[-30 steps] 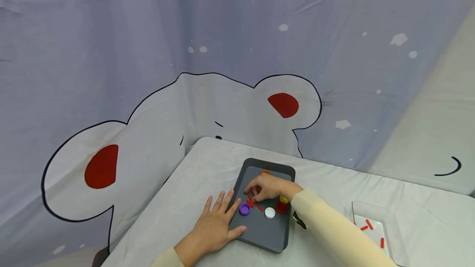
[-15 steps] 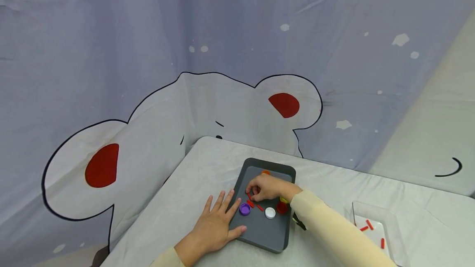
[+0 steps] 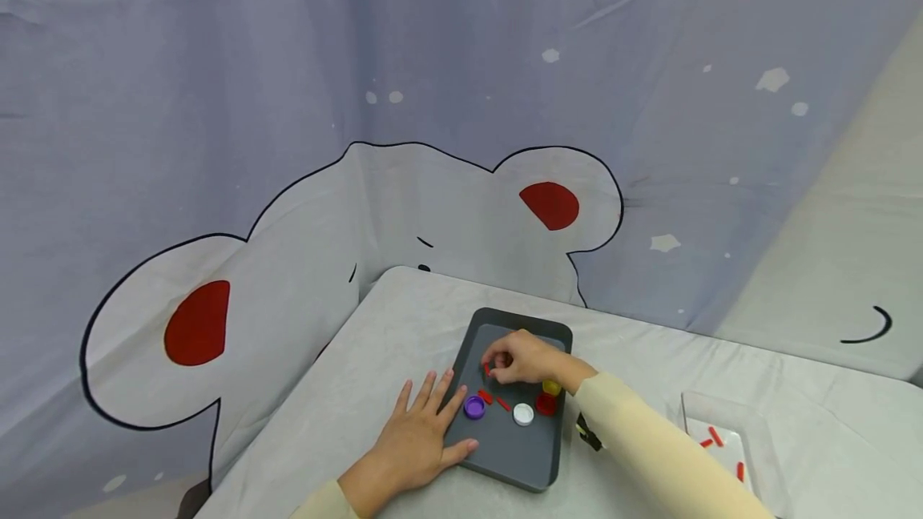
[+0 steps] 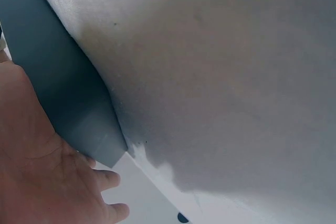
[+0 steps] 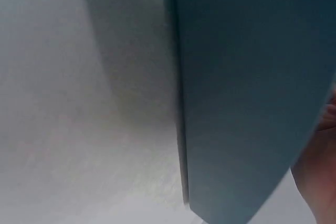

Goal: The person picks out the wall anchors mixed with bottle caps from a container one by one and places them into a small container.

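In the head view my right hand (image 3: 530,357) is over the far half of a grey tray (image 3: 508,455), pinching a small red stick (image 3: 487,369) between thumb and fingers. Nearer in the tray lie other red sticks (image 3: 503,404), beside a purple round cap (image 3: 474,407) and a white one (image 3: 523,414). A red cap (image 3: 546,404) and a yellow one (image 3: 551,387) sit by the right wall. My left hand (image 3: 414,439) rests with spread fingers at the tray's left edge. Both wrist views show mainly the tray's outer wall (image 4: 63,72) and part of each hand.
A clear plastic box (image 3: 767,455) holding several red sticks stands on the white-covered table (image 3: 634,343) to the right, partly behind my right sleeve. A printed cloth (image 3: 447,62) hangs behind and left of the table.
My right hand has moved slightly away from me with the red stick, apart from the other sticks. It now hides the orange piece at the tray's far end. My left hand stays put.
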